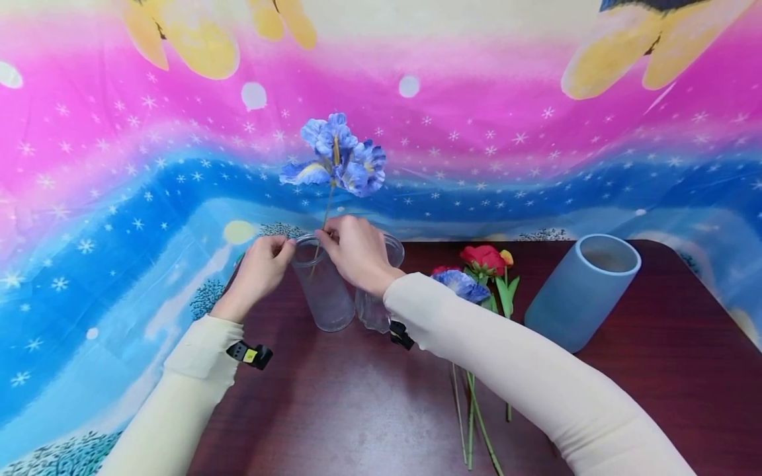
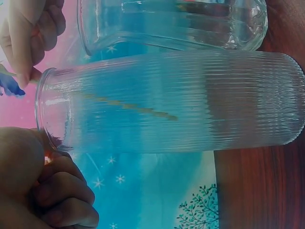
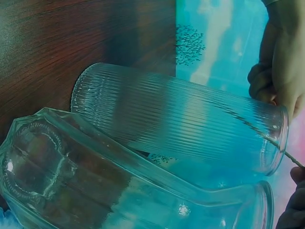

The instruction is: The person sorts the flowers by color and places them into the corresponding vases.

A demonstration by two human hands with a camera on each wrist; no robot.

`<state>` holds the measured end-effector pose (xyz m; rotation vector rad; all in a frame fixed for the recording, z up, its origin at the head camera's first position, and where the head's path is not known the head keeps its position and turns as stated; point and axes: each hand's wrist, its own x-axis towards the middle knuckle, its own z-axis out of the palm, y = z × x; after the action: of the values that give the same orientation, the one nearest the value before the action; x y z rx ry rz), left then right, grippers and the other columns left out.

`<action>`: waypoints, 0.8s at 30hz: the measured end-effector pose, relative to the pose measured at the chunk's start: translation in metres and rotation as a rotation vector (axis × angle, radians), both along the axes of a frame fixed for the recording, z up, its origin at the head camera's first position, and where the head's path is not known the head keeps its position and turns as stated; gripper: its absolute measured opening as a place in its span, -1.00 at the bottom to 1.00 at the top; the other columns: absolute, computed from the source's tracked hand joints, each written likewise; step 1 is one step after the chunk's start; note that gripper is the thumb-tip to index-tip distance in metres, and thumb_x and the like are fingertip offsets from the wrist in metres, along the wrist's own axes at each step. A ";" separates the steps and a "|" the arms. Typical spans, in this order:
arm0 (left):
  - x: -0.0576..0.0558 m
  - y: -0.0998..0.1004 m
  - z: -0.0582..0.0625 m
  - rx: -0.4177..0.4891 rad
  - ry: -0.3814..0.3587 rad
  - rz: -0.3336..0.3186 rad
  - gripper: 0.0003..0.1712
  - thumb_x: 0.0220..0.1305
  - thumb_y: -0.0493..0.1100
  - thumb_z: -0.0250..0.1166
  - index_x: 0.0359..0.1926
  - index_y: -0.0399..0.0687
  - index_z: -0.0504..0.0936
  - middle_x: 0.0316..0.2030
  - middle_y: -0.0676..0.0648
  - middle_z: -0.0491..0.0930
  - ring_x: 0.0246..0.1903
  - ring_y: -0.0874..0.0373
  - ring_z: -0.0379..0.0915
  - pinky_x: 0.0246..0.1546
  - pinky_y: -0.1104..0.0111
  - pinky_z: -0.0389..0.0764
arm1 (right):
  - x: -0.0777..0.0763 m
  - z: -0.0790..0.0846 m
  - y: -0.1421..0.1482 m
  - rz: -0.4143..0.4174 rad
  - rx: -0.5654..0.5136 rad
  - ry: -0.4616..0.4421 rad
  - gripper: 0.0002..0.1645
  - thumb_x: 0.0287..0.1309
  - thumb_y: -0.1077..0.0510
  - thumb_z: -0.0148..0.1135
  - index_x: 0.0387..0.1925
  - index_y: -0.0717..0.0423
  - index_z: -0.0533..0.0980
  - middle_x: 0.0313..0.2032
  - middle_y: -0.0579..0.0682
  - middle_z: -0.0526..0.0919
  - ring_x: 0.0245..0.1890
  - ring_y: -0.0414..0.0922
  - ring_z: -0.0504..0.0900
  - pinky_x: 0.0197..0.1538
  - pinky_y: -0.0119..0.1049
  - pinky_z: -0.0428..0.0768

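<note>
Our right hand (image 1: 360,252) has its fingers nearly closed, thumb and forefinger pinching the thin stem (image 3: 293,159) of a blue iris (image 1: 336,155) just above the mouth of a ribbed glass vase (image 1: 327,297). The stem's long axis slants: the bloom stands high above our fingers, while the lower end runs down inside the glass toward our left hand (image 1: 258,274), ending well short of the base. What matters most is this slant against the upright wall, with the right hand at the mouth's right side. Our left hand has its fingers curled, pinching the rim on the left.

The ribbed vase stands near the far left corner of the surface (image 1: 357,410), with patterned cloth (image 1: 428,158) rising beyond the far edge. A faceted glass vase (image 1: 372,311) sits just beside it on the right, so sideways room there is tight; upward and toward us is freer. Past our right sleeve lie loose flowers (image 1: 482,259), then a blue vase (image 1: 574,297) toward the far right corner.
</note>
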<state>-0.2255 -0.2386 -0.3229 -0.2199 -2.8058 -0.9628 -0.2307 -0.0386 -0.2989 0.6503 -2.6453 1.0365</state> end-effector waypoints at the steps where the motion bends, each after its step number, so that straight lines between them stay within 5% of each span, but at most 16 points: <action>1: 0.000 0.000 0.000 0.000 0.001 -0.002 -0.48 0.58 -0.01 -0.03 -0.60 -0.06 0.26 -0.72 0.07 0.18 -0.67 0.08 0.18 -0.54 0.28 0.26 | 0.000 0.000 -0.001 0.008 0.006 -0.006 -0.66 0.47 -0.08 0.12 -0.38 -0.09 0.68 -0.64 -0.10 0.50 -0.64 -0.17 0.46 -0.51 -0.29 0.31; 17: 0.001 -0.001 -0.001 0.002 0.009 -0.004 -0.47 0.58 -0.04 -0.02 -0.63 -0.05 0.24 -0.74 0.07 0.15 -0.70 0.11 0.13 -0.56 0.29 0.25 | -0.001 -0.007 -0.013 0.062 0.164 0.003 -0.58 0.47 -0.01 0.11 -0.58 -0.05 0.49 -0.64 -0.11 0.48 -0.63 -0.17 0.48 -0.55 -0.31 0.39; 24: -0.001 0.000 0.002 -0.018 -0.010 -0.004 -0.47 0.58 -0.04 -0.02 -0.63 -0.04 0.24 -0.74 0.06 0.15 -0.72 0.10 0.13 -0.58 0.28 0.25 | -0.001 0.001 -0.017 0.077 0.239 -0.085 -0.54 0.49 -0.03 0.08 -0.61 -0.08 0.48 -0.66 -0.11 0.48 -0.65 -0.18 0.48 -0.59 -0.34 0.35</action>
<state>-0.2262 -0.2387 -0.3209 -0.2240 -2.8250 -0.9425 -0.2321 -0.0555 -0.2977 0.7773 -2.8670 0.7881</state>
